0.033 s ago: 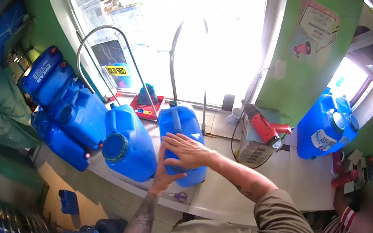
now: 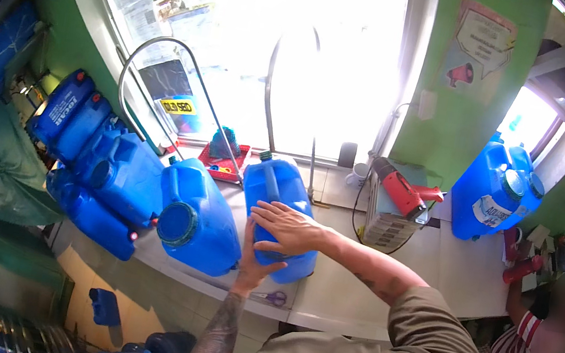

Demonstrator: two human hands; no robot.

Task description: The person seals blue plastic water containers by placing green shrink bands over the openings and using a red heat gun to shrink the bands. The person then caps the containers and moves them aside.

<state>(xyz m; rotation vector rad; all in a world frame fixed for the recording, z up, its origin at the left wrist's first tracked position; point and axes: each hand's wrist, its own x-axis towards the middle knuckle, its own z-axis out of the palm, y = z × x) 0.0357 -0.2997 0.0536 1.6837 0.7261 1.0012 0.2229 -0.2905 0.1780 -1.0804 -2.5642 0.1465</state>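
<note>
A person's right hand [image 2: 289,228] lies flat over a translucent blue plastic jug with a moulded handle [image 2: 293,191], its grip wide: fingers straight and close together, thumb held apart. The left hand [image 2: 256,259] is at the near left side of the same jug, its grip also wide, with the thumb stretched to the right and the fingers pointing to the far side, partly hidden by the right hand's fingertips. Neither hand is closed around anything.

The jug is on a pale, smooth counter [image 2: 353,291], in front of a bright window. Just left of it is a second blue plastic jug with a large round cap [image 2: 213,217], and farther left a group of blue plastic containers [image 2: 123,177]. Beyond the second jug is a shallow red plastic tray [image 2: 220,173]. Purple-handled scissors [image 2: 278,298] lie at the counter's near edge. To the right, a red pistol-shaped tool [image 2: 398,193] rests on a stack of pale boxes [image 2: 389,225], with a white mug [image 2: 354,178] to its left. Two large blue jugs [image 2: 473,196] stand at the far right.
</note>
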